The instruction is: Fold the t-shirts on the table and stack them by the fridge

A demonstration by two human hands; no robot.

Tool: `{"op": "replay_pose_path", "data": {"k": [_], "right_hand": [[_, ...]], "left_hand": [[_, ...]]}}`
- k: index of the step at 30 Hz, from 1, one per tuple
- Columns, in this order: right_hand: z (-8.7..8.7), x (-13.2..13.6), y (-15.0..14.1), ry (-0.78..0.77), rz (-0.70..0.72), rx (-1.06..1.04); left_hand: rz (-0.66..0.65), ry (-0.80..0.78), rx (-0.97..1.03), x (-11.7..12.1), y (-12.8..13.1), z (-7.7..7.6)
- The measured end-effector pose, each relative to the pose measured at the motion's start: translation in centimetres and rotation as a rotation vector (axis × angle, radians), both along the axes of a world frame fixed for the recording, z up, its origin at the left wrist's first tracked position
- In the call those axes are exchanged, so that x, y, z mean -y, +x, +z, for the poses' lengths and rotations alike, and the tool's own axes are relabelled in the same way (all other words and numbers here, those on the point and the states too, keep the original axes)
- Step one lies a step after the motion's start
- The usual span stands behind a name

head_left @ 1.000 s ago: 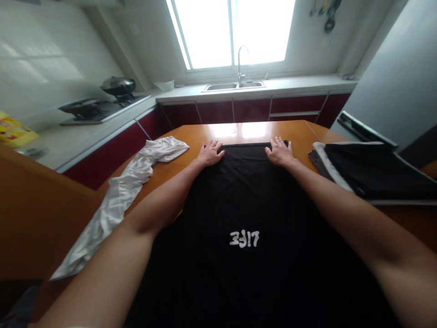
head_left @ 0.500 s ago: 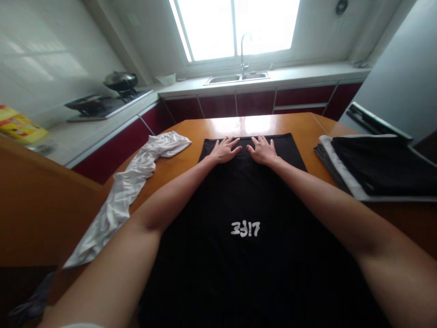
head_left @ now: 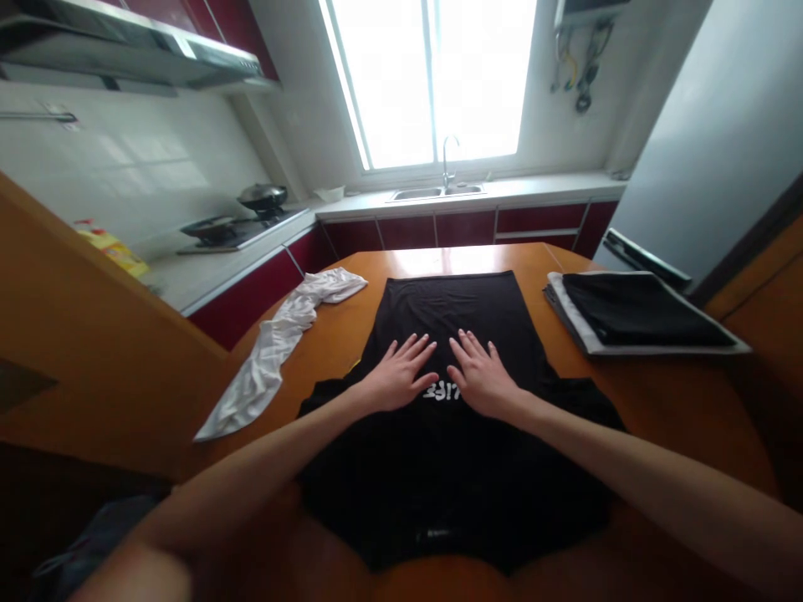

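Note:
A black T-shirt lies spread out on the wooden table, its hem at the far side and its neckline toward me. White lettering on its middle appears upside down from here and is partly covered by my hands. My left hand rests flat on the shirt to the left of the lettering, fingers spread. On the other side, my right hand also lies flat on the cloth with its fingers apart. Neither hand grips anything. Both sleeves stick out to the sides beneath my forearms.
A crumpled white garment lies along the table's left edge. Folded black, white and grey clothes are stacked on the right. Beyond the table are a counter with a sink, a stove and a fridge.
Both hands have slid from the far hem back toward me, to the lettering. The view has tilted up, bringing the range hood into sight, and the whole shirt with sleeves and neckline now shows.

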State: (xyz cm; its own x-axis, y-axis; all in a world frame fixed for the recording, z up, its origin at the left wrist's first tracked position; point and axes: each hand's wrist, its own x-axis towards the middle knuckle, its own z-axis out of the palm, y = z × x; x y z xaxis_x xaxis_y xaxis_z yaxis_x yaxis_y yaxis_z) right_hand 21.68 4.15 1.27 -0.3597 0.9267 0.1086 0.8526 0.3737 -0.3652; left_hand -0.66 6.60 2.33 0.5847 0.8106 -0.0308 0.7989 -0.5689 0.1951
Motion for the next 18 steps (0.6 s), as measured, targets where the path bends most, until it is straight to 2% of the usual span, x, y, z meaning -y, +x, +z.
{"op": "replay_pose_path", "data": {"k": [3, 6, 9, 14, 16, 18], "right_hand": [[0.0, 3.7, 0.6, 0.087, -0.02, -0.023], [0.5, 5.5, 1.6, 0.199, -0.087, -0.055], [-0.1, 6.7, 2.2, 0.171, -0.154, -0.051], [-3.1, 8.5, 2.6, 0.059, -0.159, 0.067], [-3.4, 8.9, 2.8, 0.032, -0.177, 0.087], [-3.1, 9.1, 2.9, 0.034, -0.195, 0.08]], "left_hand": [[0.041, -0.014, 0.047, 3.9, 0.2, 0.1], [0.064, 0.009, 0.114, 6.5, 0.5, 0.7], [0.079, 0.017, 0.121, 8.4, 1.0, 0.7], [0.127, -0.013, 0.061, 10.4, 1.3, -1.7], [0.135, -0.018, 0.045, 10.7, 1.2, -2.4], [0.144, -0.014, 0.057, 10.8, 1.1, -2.5]]}}
